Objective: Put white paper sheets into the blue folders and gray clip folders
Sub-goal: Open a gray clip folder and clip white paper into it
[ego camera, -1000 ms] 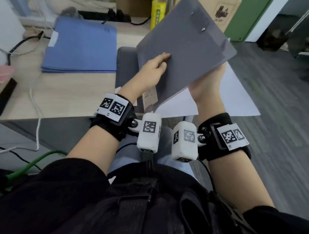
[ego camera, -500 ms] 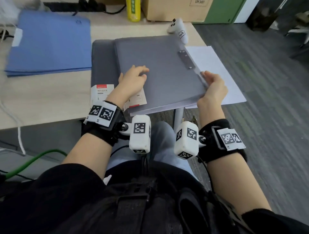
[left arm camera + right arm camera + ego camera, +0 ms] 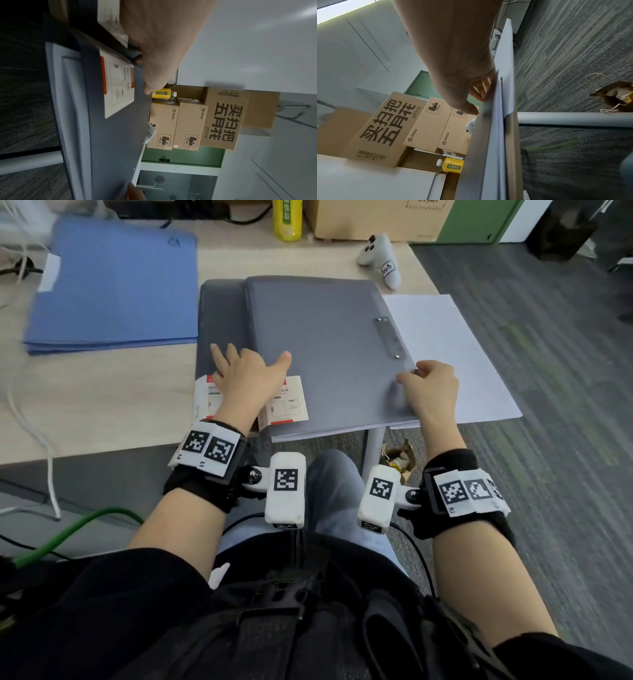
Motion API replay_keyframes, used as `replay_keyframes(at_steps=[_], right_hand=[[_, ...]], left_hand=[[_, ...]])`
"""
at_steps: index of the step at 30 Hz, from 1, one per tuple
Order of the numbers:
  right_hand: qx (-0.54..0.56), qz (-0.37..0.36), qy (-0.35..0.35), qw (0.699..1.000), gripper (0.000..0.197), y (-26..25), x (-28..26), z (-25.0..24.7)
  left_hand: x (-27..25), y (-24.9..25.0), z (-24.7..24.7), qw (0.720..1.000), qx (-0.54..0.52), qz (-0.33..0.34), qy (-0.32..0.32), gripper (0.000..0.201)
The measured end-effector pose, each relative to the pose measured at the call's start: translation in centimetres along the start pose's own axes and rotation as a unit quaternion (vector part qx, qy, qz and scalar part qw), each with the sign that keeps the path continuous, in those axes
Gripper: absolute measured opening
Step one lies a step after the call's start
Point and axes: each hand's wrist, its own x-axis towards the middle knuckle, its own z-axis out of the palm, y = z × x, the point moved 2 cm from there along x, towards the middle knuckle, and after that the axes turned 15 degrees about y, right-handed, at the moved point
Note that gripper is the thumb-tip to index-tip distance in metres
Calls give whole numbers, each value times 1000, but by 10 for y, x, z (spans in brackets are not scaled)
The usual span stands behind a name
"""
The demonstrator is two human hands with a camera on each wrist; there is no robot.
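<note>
A person's left hand (image 3: 247, 374) rests flat on a gray clip folder (image 3: 325, 344) on the bench (image 3: 102, 392); the right hand (image 3: 432, 390) pinches its edge.

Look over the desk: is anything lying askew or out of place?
Yes. The white paper sticks out past the desk's right edge, partly pinned under the gray folder, which itself overhangs the front edge. The right hand grips that folder's right edge; the left hand lies flat on its left part.
</note>
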Motion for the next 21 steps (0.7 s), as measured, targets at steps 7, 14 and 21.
replay_keyframes(at_steps=[7, 14, 21], right_hand=[[40, 54, -20, 998, 17, -8, 2, 5], [160, 118, -2, 980, 45, -15, 1, 14], [220, 139, -8, 965, 22, -37, -6, 45]], left_hand=[[6, -3, -12, 973, -219, -71, 27, 75], [7, -6, -32, 920, -385, -76, 9, 72], [16, -23, -62, 872, -483, -66, 37, 64]])
